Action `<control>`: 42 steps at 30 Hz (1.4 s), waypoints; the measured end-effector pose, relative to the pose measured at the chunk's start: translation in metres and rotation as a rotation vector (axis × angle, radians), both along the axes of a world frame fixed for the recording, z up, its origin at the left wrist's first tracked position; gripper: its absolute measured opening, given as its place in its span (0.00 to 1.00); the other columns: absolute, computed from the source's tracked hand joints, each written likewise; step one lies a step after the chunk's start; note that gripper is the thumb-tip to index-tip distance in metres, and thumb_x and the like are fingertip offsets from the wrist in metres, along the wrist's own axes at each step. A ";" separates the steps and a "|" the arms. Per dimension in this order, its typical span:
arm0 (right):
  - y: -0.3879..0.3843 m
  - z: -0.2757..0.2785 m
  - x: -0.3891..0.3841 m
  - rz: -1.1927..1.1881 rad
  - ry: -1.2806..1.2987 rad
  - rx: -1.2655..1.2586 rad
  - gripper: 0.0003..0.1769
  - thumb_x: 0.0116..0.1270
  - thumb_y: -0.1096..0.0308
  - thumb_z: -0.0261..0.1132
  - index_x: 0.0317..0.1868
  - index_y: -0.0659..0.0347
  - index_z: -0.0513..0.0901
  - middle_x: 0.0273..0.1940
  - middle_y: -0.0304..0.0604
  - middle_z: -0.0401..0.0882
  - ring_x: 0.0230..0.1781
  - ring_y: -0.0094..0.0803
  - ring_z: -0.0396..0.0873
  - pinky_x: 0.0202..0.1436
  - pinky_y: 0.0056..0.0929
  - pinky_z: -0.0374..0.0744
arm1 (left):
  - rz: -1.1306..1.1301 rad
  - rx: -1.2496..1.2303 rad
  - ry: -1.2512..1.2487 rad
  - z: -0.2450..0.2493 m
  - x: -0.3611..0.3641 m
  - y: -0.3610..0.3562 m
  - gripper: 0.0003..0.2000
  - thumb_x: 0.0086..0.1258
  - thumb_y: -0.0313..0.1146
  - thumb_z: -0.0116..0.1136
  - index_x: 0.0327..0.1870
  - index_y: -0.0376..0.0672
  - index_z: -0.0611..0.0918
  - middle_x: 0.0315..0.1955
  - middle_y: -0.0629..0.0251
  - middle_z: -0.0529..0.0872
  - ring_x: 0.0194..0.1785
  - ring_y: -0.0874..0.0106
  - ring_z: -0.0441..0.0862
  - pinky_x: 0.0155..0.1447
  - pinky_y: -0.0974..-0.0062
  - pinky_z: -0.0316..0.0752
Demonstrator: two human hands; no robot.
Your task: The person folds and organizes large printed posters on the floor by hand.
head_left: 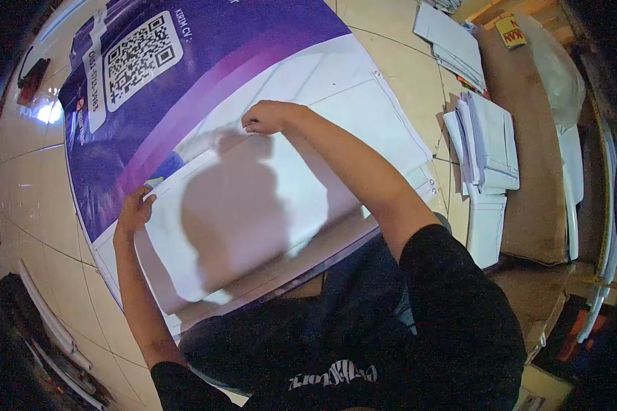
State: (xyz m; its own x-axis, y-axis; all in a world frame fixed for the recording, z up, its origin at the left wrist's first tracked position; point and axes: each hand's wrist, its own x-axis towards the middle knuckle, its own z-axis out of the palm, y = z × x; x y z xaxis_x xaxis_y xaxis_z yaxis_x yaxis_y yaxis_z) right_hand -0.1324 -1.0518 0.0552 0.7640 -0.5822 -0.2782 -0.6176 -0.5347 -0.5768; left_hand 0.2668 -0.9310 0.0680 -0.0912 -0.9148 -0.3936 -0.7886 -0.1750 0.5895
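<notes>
A large printed banner [206,85] lies on the floor, purple with a QR code at its far side. Its near part is turned over, showing a plain white flap [308,178] with a shadow across it. My left hand [136,211] is closed at the flap's left end, thumb and fingers on its edge. Beside those fingertips shows a small pale item [155,182] that I cannot make out. Farther along the same edge my right hand [267,118] is curled closed, pinching the flap; its fingertips are partly hidden.
Folded white sheets [488,140] are stacked at right, with more flat sheets [449,41] behind them. A long brown cardboard piece [535,178] stands past the stack. White tubes [48,308] lie at the lower left. Metal eyelets [432,185] line the banner's right edge.
</notes>
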 end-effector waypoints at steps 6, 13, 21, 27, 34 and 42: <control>0.087 0.010 -0.016 -0.370 -0.198 -0.203 0.26 0.60 0.58 0.56 0.60 0.51 0.66 0.62 0.49 0.61 0.64 0.43 0.57 0.63 0.45 0.60 | -0.060 -0.686 -0.413 0.022 -0.024 0.051 0.24 0.66 0.42 0.50 0.61 0.41 0.67 0.63 0.46 0.59 0.67 0.50 0.54 0.67 0.56 0.50; 0.196 0.046 -0.220 -0.375 0.511 -0.541 0.30 0.65 0.52 0.50 0.66 0.52 0.59 0.68 0.50 0.49 0.70 0.48 0.43 0.67 0.54 0.46 | 0.330 -0.215 -0.999 -0.028 0.080 0.250 0.26 0.70 0.47 0.36 0.66 0.43 0.59 0.68 0.50 0.49 0.70 0.51 0.43 0.66 0.45 0.44; 0.232 0.016 -0.277 -0.602 0.539 -0.437 0.32 0.68 0.55 0.46 0.70 0.51 0.48 0.71 0.47 0.38 0.71 0.48 0.37 0.68 0.53 0.40 | 0.468 -0.165 -0.717 -0.058 0.098 0.326 0.26 0.73 0.43 0.26 0.68 0.41 0.51 0.68 0.49 0.45 0.72 0.55 0.40 0.68 0.48 0.34; 0.238 0.020 -0.284 -0.697 0.495 -0.454 0.31 0.69 0.56 0.46 0.69 0.57 0.50 0.69 0.52 0.45 0.70 0.47 0.43 0.68 0.48 0.46 | 0.629 -0.373 -0.723 -0.033 0.094 0.320 0.26 0.69 0.43 0.40 0.64 0.38 0.59 0.60 0.44 0.63 0.63 0.50 0.60 0.64 0.55 0.54; 0.269 0.004 -0.334 -1.475 -0.296 -0.112 0.19 0.66 0.61 0.56 0.49 0.70 0.72 0.38 0.44 0.74 0.39 0.27 0.72 0.44 0.24 0.71 | 0.858 -0.346 -0.532 -0.020 0.121 0.344 0.14 0.61 0.38 0.56 0.39 0.35 0.79 0.35 0.50 0.81 0.39 0.57 0.80 0.43 0.66 0.74; 0.250 -0.003 -0.369 -1.552 -0.327 0.097 0.15 0.64 0.58 0.60 0.38 0.64 0.76 0.29 0.34 0.72 0.26 0.19 0.65 0.29 0.20 0.66 | 0.761 -0.156 -0.577 -0.011 0.131 0.339 0.16 0.63 0.43 0.54 0.29 0.35 0.77 0.25 0.50 0.80 0.32 0.53 0.79 0.37 0.61 0.72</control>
